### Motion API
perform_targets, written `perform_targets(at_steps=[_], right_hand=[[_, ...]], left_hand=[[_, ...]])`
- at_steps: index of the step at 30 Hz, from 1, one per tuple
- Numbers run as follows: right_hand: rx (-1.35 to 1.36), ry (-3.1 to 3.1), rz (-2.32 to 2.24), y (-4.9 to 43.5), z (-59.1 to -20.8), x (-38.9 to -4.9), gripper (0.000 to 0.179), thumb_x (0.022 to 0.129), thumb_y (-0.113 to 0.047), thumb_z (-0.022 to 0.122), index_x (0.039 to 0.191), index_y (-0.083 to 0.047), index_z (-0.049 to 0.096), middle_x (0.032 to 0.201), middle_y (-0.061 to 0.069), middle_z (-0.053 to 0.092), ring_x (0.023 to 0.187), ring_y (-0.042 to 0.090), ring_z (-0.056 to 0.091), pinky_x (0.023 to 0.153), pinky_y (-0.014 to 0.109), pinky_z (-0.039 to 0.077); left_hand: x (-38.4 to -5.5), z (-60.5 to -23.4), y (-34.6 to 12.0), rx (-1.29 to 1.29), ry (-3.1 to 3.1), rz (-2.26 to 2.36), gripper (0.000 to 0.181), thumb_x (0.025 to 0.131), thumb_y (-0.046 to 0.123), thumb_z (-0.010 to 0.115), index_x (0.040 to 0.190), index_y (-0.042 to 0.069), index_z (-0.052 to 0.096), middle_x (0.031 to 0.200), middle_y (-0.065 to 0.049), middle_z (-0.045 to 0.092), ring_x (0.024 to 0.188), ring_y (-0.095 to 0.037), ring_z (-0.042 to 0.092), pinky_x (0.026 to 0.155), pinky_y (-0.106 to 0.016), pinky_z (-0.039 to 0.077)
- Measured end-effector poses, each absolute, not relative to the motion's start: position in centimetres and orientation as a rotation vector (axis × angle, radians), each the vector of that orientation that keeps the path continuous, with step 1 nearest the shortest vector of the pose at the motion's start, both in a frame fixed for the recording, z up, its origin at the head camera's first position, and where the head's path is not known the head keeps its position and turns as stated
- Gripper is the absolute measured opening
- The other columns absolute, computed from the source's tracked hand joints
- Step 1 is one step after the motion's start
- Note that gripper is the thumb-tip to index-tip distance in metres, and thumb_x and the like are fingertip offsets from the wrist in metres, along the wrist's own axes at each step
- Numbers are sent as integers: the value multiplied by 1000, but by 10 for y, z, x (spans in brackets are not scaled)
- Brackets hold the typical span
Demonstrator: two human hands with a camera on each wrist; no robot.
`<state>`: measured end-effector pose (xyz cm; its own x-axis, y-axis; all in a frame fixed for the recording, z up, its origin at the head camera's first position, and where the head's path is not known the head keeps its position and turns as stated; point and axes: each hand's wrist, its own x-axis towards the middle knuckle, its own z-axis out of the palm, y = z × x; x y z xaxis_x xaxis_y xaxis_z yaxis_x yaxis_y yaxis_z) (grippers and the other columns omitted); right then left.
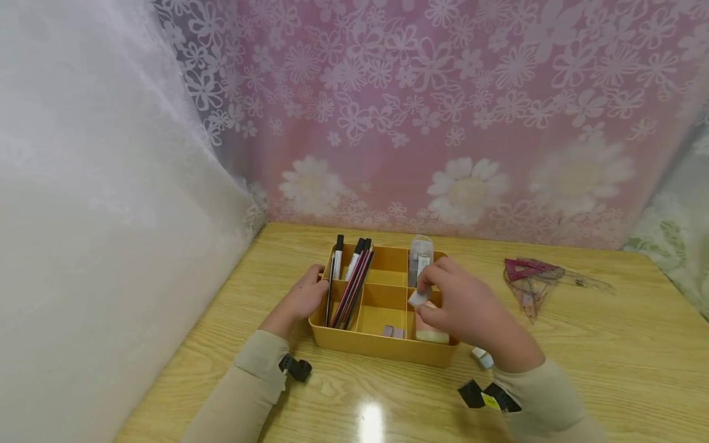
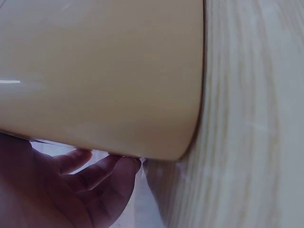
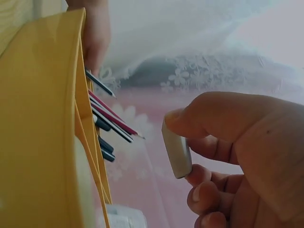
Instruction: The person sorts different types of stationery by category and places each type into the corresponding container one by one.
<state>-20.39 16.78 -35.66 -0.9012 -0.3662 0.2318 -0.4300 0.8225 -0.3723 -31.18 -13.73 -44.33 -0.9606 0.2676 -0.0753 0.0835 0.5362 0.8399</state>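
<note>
My right hand (image 1: 468,301) pinches a small white eraser (image 3: 176,152) between thumb and fingertips, over the front right compartment of a yellow divided organizer box (image 1: 382,349). Beneath it in that compartment lies a pink and cream block (image 1: 433,334). At the box's left side is my left hand (image 1: 307,294), its fingertips touching the outer wall in the left wrist view. Pencils (image 1: 354,286) lean in the left compartments, near black-capped white markers (image 1: 338,258). Two small purplish blocks (image 1: 393,332) lie in the front middle compartment. A clear plastic case (image 1: 421,252) stands at the back right.
On the wooden table (image 1: 609,357), right of the box, lie a pink set square and clear rulers (image 1: 534,274) in a pile. Small light blocks (image 1: 482,357) sit by the box's front right corner, below my right wrist. Floral curtains (image 1: 388,123) hang behind.
</note>
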Motion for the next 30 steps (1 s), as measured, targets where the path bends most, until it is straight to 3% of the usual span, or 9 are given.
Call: perform_targets(at_steps=[5,16,30], right_hand=[[722,-2818,616,155,-362,-202,20,85,-23,77,95,-21,60,103,-5,50,78,10,54,60,26,47],[826,-2780,535,138,-375,-201,26,84,-25,83,97,-22,60,102,-5,47,56,1,41,47,23,40],[823,-2811,554,136,-381,-205,22,88,-27,79,103,-24,63,106,-7,49,63,3,46,51,23,43]], left_hand=[[-312,-442,-138,306,2559,1413,49,106,24,36,150,4,35,147,-21,45,133,-35,45,109,-55,36],[-313,-443,-138,289,2559,1407,50,106,25,36,151,4,34,145,-21,47,131,-34,47,108,-55,38],[-311,-442,-139,288,2551,1414,50,105,25,36,150,4,36,145,-21,47,130,-35,48,108,-55,38]])
